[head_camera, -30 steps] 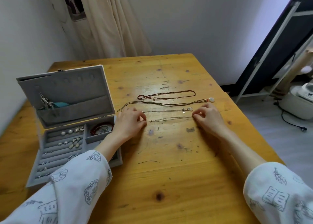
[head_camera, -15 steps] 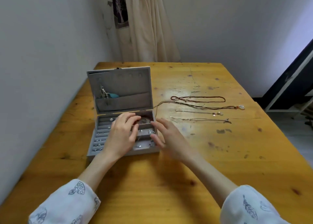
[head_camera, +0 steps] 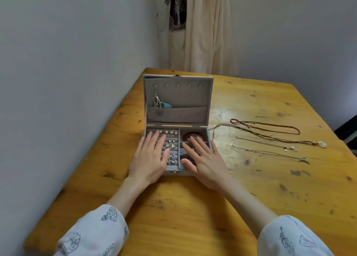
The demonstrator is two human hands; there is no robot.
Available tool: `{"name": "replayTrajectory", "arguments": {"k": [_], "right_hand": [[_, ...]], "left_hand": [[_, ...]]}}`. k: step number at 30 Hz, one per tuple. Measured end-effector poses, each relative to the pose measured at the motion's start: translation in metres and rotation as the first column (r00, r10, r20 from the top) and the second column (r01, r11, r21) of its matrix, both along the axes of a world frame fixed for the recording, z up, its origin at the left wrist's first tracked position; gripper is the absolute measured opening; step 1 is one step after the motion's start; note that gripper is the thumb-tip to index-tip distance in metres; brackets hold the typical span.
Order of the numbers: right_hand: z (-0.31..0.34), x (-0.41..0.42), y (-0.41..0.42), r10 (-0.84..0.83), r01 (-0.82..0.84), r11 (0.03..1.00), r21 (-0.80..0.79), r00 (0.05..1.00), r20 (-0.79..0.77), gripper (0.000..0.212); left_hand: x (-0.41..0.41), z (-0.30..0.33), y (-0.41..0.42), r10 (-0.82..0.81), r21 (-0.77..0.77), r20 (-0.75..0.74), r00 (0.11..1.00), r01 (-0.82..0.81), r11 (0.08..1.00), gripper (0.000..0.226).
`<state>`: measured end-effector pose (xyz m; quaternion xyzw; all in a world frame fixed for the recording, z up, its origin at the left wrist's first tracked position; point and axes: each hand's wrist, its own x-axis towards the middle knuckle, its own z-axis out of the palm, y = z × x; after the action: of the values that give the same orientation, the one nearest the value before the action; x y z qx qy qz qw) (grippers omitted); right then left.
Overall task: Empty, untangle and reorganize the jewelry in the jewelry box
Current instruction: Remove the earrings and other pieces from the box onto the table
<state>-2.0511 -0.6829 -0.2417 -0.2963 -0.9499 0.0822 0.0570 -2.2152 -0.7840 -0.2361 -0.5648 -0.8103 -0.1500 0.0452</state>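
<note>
A scuffed, knotty wooden worktop (head_camera: 193, 217) carries an open grey jewelry box (head_camera: 177, 101) near its left edge. To the right of the box four necklaces lie stretched out in rows: a red beaded cord (head_camera: 270, 125) farthest, a brown cord (head_camera: 260, 134), then two thin chains (head_camera: 266, 145) (head_camera: 270, 153) nearest

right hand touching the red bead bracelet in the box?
Cannot tell. In the head view the right hand fingertips overlap the red bead bracelet in the jewelry box, but contact or hover cannot be distinguished from above.
</note>
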Motion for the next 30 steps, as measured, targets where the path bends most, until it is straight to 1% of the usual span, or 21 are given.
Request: {"name": "replayTrajectory", "arguments": {"k": [7, 10, 15, 16, 17, 18, 20, 21, 22, 24, 26, 28, 30], "right_hand": [[0.001, -0.034, 0.032, -0.007, 0.007, 1.000, -0.001, 1.000, 0.002, 0.059], [0.002, -0.048, 0.046, -0.015, 0.015, 1.000, -0.002, 1.000, -0.016, 0.058], [0.003, -0.065, 0.065, -0.017, 0.016, 1.000, -0.016, 0.999, -0.028, 0.058], [0.003, -0.066, 0.066, -0.019, 0.019, 1.000, -0.018, 0.999, -0.036, 0.057], [0.003, -0.067, 0.067, -0.021, 0.021, 1.000, -0.020, 0.999, -0.045, 0.057], [0.002, -0.067, 0.067, -0.024, 0.023, 1.000, -0.021, 0.998, -0.052, 0.057], [0.001, -0.067, 0.068, -0.030, 0.029, 0.999, -0.023, 0.997, -0.070, 0.057], [0.000, -0.067, 0.068, -0.034, 0.032, 0.999, -0.025, 0.996, -0.081, 0.057], [0.000, -0.067, 0.068, -0.035, 0.033, 0.999, -0.025, 0.995, -0.088, 0.057], [-0.001, -0.067, 0.068, -0.032, 0.030, 0.999, -0.025, 0.995, -0.092, 0.057], [-0.001, -0.067, 0.069, -0.030, 0.027, 0.999, -0.029, 0.995, -0.091, 0.057], [-0.001, -0.066, 0.069, -0.029, 0.026, 0.999, -0.030, 0.995, -0.093, 0.058], [-0.002, -0.066, 0.069, -0.029, 0.027, 0.999, -0.029, 0.995, -0.098, 0.058]], "left_hand": [[-0.033, 0.001, 0.032, 0.035, -0.036, -0.015, 0.999, -0.035, 0.999, 0.055], [-0.046, 0.001, 0.047, 0.050, -0.028, -0.034, 0.998, -0.051, 0.998, 0.056], [-0.062, 0.000, 0.064, 0.054, -0.010, -0.025, 0.998, -0.054, 0.998, 0.055], [-0.063, 0.001, 0.066, 0.044, -0.001, -0.003, 0.999, -0.044, 0.999, 0.055], [-0.065, 0.003, 0.068, 0.037, 0.012, 0.048, 0.998, -0.038, 0.999, 0.055], [-0.067, 0.006, 0.069, 0.040, 0.036, 0.147, 0.988, -0.046, 0.998, 0.054], [-0.072, 0.018, 0.073, 0.040, 0.147, 0.391, 0.919, -0.105, 0.984, 0.047], [-0.077, 0.026, 0.077, 0.039, 0.219, 0.447, 0.894, -0.151, 0.964, 0.041], [-0.082, 0.036, 0.083, 0.060, 0.276, 0.449, 0.891, -0.203, 0.939, 0.036], [-0.091, 0.056, 0.101, 0.141, 0.355, 0.388, 0.911, -0.289, 0.889, 0.029], [-0.095, 0.074, 0.123, 0.198, 0.403, 0.364, 0.910, -0.345, 0.848, 0.028], [-0.094, 0.084, 0.143, 0.242, 0.402, 0.413, 0.878, -0.414, 0.817, 0.032], [-0.093, 0.087, 0.157, 0.314, 0.382, 0.470, 0.825, -0.511, 0.770, 0.038]]}}
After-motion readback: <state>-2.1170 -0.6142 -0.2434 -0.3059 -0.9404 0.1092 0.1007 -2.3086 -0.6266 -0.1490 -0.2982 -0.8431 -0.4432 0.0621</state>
